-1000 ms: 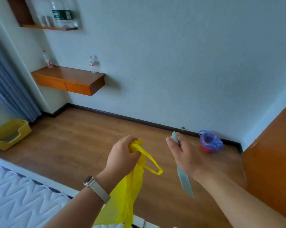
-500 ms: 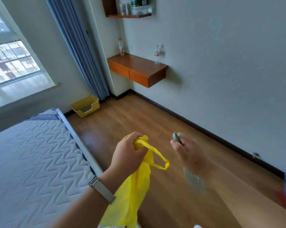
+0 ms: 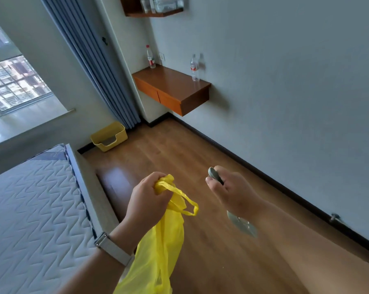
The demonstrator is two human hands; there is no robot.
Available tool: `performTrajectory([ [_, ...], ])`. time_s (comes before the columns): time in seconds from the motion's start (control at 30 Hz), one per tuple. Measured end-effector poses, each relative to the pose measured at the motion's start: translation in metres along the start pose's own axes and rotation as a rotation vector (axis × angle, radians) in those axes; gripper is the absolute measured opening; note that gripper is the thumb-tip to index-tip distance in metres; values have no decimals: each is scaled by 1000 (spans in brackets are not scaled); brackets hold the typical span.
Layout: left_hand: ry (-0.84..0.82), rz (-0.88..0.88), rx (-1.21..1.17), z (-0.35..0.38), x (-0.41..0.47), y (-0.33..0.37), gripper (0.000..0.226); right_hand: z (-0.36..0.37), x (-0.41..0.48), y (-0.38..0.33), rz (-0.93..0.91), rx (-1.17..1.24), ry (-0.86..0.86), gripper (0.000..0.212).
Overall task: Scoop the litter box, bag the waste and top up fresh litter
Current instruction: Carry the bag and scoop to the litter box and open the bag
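We look down a wooden floor (image 3: 179, 158) that runs from the lower right of the frame toward the far corner at upper centre, edged by a dark baseboard under a pale wall (image 3: 285, 81). At lower left lies a quilted mattress (image 3: 30, 209); above it, at far left, a window (image 3: 13, 85), and a blue-grey curtain (image 3: 90, 60) hangs to the floor beside it. The yellow litter box (image 3: 109, 135) sits on the floor at the curtain's foot, left of centre, well apart from our hands. A floating wooden shelf (image 3: 173, 88) on the wall carries two bottles (image 3: 151, 57). In the lower centre our left hand (image 3: 146, 198), its fingers curled tight, grips the gathered handles of a yellow bag (image 3: 158, 251) that hangs down to the bottom edge. Just to its right our right hand (image 3: 232, 192) is closed round the handle of a grey-green scoop (image 3: 243, 227), blade pointing down and blurred.
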State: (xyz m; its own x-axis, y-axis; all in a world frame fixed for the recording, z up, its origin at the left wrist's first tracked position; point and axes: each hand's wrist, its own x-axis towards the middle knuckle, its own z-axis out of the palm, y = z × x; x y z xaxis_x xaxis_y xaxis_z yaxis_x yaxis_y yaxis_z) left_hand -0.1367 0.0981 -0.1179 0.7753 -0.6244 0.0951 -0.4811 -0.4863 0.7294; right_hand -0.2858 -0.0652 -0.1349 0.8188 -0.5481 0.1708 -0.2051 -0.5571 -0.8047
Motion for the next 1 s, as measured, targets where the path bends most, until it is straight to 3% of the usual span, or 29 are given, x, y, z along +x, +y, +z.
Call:
performTrajectory([
  [0.5,111,-46,-43,-24,55,-14,19,-6,81,-28,-139,87,-20,45],
  [1.0,103,-44,-81,-105,266,-106,20,99,300,-70,-177,31,-25,41],
])
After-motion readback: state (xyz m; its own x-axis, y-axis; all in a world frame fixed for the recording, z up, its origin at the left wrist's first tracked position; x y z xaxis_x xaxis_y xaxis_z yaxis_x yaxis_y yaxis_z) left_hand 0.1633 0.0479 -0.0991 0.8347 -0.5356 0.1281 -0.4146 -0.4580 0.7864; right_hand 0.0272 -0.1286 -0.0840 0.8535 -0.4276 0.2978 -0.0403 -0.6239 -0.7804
